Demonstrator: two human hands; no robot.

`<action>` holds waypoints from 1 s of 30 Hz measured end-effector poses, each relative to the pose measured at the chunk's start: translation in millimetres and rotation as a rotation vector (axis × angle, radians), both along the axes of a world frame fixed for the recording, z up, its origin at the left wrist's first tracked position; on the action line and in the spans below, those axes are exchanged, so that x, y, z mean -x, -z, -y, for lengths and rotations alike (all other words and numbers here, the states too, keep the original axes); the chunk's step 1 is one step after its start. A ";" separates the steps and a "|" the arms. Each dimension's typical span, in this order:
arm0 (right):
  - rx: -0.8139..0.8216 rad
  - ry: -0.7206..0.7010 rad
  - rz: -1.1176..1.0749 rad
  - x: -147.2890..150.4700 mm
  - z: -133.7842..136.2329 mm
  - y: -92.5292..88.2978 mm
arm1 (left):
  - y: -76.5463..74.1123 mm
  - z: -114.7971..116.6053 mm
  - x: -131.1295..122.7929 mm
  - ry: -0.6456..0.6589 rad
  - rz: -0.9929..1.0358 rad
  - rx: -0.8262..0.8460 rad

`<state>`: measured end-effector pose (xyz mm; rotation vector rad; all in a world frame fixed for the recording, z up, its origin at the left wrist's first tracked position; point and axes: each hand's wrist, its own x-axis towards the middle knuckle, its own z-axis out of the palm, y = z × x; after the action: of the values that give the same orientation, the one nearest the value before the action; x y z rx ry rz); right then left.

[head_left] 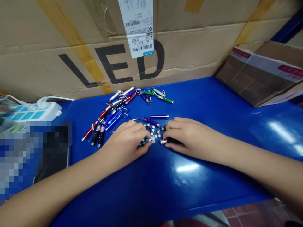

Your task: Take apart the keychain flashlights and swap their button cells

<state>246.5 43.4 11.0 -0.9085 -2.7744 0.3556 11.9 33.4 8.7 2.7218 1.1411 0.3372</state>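
Observation:
My left hand point(127, 140) rests palm down on the blue table point(201, 104), its fingertips touching small silver button cells point(153, 134) scattered between both hands. My right hand point(187, 135) lies opposite and grips a small black keychain flashlight point(169, 141) whose silver end pokes out toward the cells. Two purple flashlights point(155, 119) lie just beyond my fingers. A pile of red, blue, black, silver and green keychain flashlights point(118, 108) spreads behind my left hand toward the cardboard wall.
A big cardboard box marked LED point(71, 56) with a shipping label point(139, 28) stands along the back. A smaller open carton point(258, 75) sits at the right. A white power strip point(35, 112) lies at the left, beside a blurred patch.

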 end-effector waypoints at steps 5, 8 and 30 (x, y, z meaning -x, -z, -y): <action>0.020 0.021 -0.074 0.2 1.7 -2.8 | -2.1 -3.4 -0.1 -0.002 0.160 -0.019; 0.042 0.033 -0.101 -0.9 1.2 -3.1 | -3.1 -5.0 0.9 0.015 0.248 0.004; 0.008 0.110 0.084 -15.3 -5.0 -9.9 | -23.0 -19.5 -22.5 0.017 -0.146 0.049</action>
<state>261.8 48.4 20.8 -1.0975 -2.7843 0.3175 34.4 52.9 31.6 2.7497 1.1442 0.1076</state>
